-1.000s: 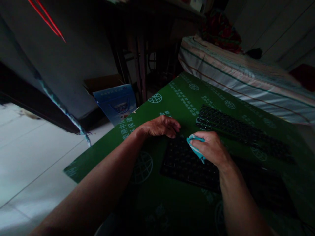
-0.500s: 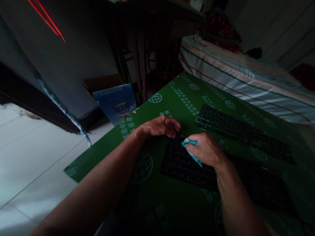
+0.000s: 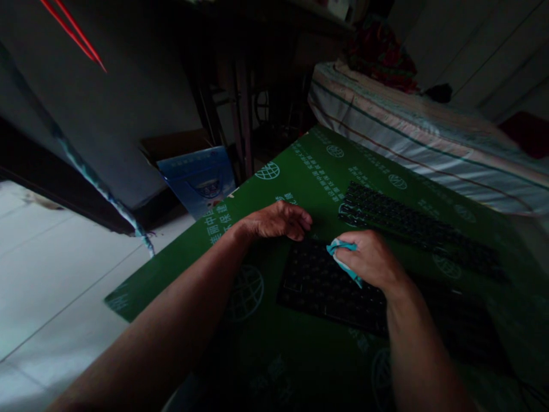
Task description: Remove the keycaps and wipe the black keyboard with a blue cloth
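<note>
A black keyboard (image 3: 317, 283) lies on a green printed table cover (image 3: 300, 171). My right hand (image 3: 371, 260) is closed around a small teal cloth (image 3: 343, 254) and presses it on the keyboard's far left part. My left hand (image 3: 278, 220) rests with curled fingers on the keyboard's far left corner, holding it in place. A second black keyboard (image 3: 412, 226) lies further back on the cover, to the right.
A bed with a striped blanket (image 3: 420, 137) runs along the table's far right side. A blue bag (image 3: 199, 180) stands on the floor beside the table's left edge, in front of dark furniture. Pale floor tiles (image 3: 47, 274) lie to the left.
My right hand slid the cloth left across the keys, then back to the right. The left hand stayed on the keyboard's corner.
</note>
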Demonstrator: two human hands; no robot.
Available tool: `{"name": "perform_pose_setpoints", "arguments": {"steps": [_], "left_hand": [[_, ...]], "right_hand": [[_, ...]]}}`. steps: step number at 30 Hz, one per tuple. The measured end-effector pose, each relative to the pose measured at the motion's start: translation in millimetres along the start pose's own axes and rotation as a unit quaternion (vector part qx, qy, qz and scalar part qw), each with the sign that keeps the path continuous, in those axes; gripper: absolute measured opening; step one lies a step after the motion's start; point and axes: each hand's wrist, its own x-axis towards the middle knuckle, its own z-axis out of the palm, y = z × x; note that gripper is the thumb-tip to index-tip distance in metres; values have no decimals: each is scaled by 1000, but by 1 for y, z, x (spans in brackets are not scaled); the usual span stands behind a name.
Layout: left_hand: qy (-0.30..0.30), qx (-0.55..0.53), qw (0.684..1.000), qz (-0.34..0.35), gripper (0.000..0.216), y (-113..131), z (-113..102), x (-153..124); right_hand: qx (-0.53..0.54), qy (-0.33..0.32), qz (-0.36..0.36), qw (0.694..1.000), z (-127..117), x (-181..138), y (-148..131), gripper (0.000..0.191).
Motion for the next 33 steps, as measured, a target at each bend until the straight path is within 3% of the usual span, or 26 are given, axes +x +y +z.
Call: {"name": "perform_pose_setpoints", "arguments": {"steps": [5, 13, 24, 27, 33], "left_hand": [[-8, 2, 1000, 11, 39, -1, -1, 0], [-23, -12, 999, 23, 39, -6, -4, 1], [-18, -4, 1000, 20, 38, -5, -3, 2], [-16, -2, 1000, 17, 39, -4, -3, 1], [-17, -7, 1000, 17, 40, -5, -4, 1]], "right_hand": [[74, 33, -3, 997, -3, 0, 5, 16], [-83, 24, -33, 996, 18, 2, -19, 14], [-79, 33, -38, 996, 21, 3, -18, 18], [-38, 11, -34, 999, 17, 3, -14, 18], [38, 28, -24, 999, 14, 4, -6, 13]]}}
